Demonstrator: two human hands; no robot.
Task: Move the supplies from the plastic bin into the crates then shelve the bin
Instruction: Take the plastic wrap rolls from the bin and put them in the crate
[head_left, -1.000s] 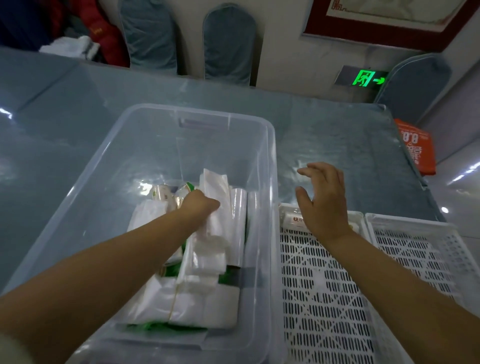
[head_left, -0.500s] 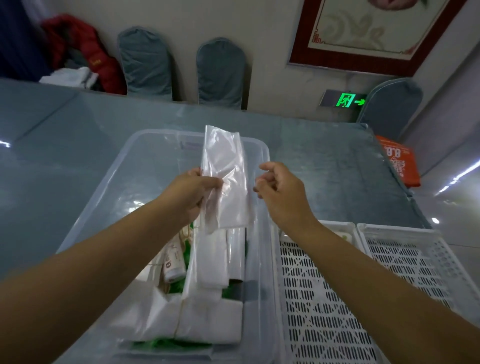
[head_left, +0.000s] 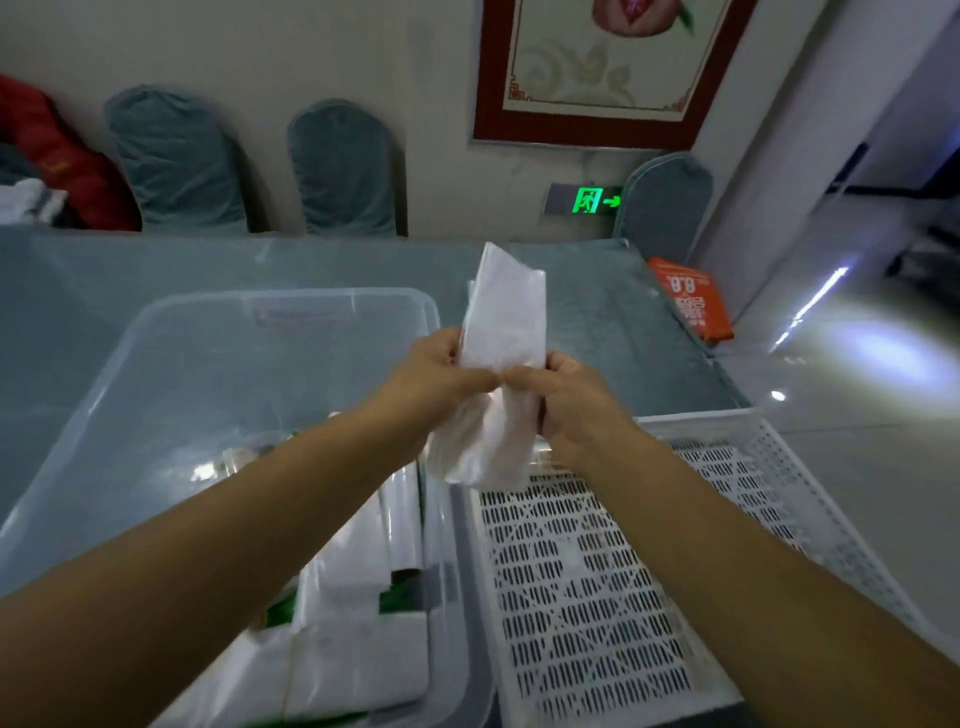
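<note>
Left hand (head_left: 441, 374) and right hand (head_left: 566, 400) both clenched on glossy translucent white plastic-bag bundle (head_left: 501, 364), held upright above seam between clear smooth rectangular plastic bin (head_left: 156, 364) and white perforated lattice crate (head_left: 597, 597). More flat white bag packs (head_left: 358, 623) lie in bin. Second crate (head_left: 810, 483) alongside, right.

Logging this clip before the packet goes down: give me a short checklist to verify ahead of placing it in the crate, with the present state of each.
1. Both hands on the packet: left hand and right hand grip the plastic packet: ok.
2. Packet lifted clear of the plastic bin: ok.
3. Free floor space in the near crate: ok.
4. Bin emptied: white packs remain: not ok.
5. Packet contents: cannot tell.
</note>
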